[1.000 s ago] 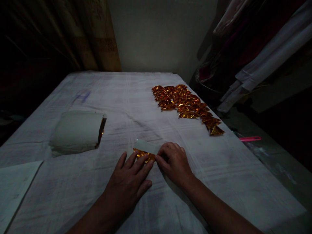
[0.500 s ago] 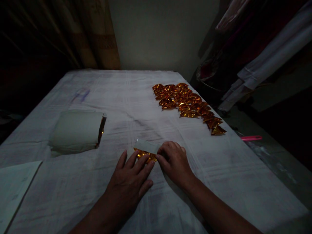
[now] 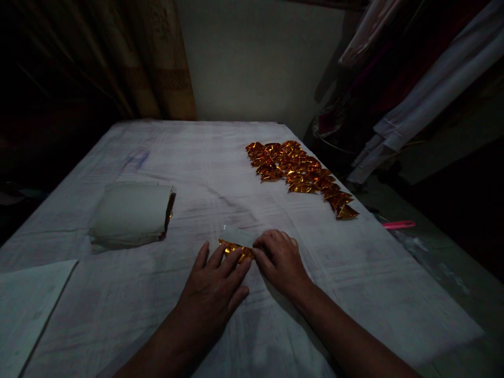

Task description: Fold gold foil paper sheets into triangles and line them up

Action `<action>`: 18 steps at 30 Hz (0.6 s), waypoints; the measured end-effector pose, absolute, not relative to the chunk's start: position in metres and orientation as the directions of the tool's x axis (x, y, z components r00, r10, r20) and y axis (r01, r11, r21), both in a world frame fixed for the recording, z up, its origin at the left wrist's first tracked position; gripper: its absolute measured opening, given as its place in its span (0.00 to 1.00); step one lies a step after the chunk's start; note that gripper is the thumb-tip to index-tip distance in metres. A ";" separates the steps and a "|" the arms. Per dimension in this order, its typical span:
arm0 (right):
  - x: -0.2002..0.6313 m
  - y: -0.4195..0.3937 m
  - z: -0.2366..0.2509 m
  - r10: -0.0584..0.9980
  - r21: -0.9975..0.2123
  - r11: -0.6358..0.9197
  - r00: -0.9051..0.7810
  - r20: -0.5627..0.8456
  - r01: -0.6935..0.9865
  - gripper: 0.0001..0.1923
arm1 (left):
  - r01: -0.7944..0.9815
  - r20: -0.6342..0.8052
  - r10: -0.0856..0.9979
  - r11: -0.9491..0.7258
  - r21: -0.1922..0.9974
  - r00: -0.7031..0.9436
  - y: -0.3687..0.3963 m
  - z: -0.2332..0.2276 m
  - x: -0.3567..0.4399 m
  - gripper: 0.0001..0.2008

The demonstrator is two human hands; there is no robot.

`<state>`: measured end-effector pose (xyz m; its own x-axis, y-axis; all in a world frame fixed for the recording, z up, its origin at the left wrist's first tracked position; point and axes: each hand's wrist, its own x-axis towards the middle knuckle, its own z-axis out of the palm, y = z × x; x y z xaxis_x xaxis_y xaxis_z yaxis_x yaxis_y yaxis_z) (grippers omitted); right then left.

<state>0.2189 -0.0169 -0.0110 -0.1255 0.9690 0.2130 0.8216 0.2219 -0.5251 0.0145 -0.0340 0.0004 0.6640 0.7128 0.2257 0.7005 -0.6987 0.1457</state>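
A small sheet of gold foil paper (image 3: 238, 237) lies partly folded on the cloth-covered table, its pale back upward and a gold strip along the near side. Flat across that gold strip rest the fingertips of my left hand (image 3: 214, 283), fingers spread. My right hand (image 3: 280, 260) pinches the sheet's right end between thumb and curled fingers. To the left sits a stack of the same paper (image 3: 129, 214), pale side up, with gold showing at its right edge. Several folded gold foil pieces (image 3: 299, 168) lie in overlapping rows at the far right.
A pale flat sheet or board (image 3: 31, 304) lies at the table's near left. The table's cloth (image 3: 189, 157) is wrinkled. Clothes (image 3: 425, 105) hang beyond the right edge, and a pink handle (image 3: 399, 224) shows below it. A curtain (image 3: 165, 63) hangs at the back left.
The view has shifted slightly, so the table and its things appear a little lower. Both hands keep nearly the same hold on the foil paper.
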 end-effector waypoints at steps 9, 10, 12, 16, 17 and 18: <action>0.221 -0.017 -0.011 0.966 -0.547 0.233 -0.130 0.222 0.804 0.05 | 0.639 0.191 0.666 -0.746 0.190 0.721 -0.028 0.006 0.000 0.17; 0.221 -0.017 -0.012 0.966 -0.546 0.235 -0.130 0.224 0.804 0.05 | 0.624 0.179 0.652 -0.757 0.191 0.736 -0.027 0.007 -0.002 0.17; 0.221 -0.017 -0.014 0.963 -0.541 0.242 -0.132 0.235 0.806 0.05 | 0.599 0.164 0.628 -0.776 0.198 0.760 -0.025 0.008 -0.005 0.18; 0.220 -0.019 -0.015 0.933 -0.474 0.322 -0.189 0.307 0.819 0.05 | 0.591 0.197 0.641 -0.764 0.258 0.742 -0.026 0.010 -0.005 0.16; 0.219 -0.020 -0.014 0.918 -0.436 0.351 -0.213 0.335 0.828 0.05 | 0.588 0.213 0.649 -0.756 0.286 0.731 -0.026 0.010 -0.004 0.16; 0.219 -0.021 -0.013 0.902 -0.393 0.378 -0.237 0.362 0.838 0.04 | 0.586 0.234 0.661 -0.745 0.318 0.713 -0.026 0.010 -0.004 0.16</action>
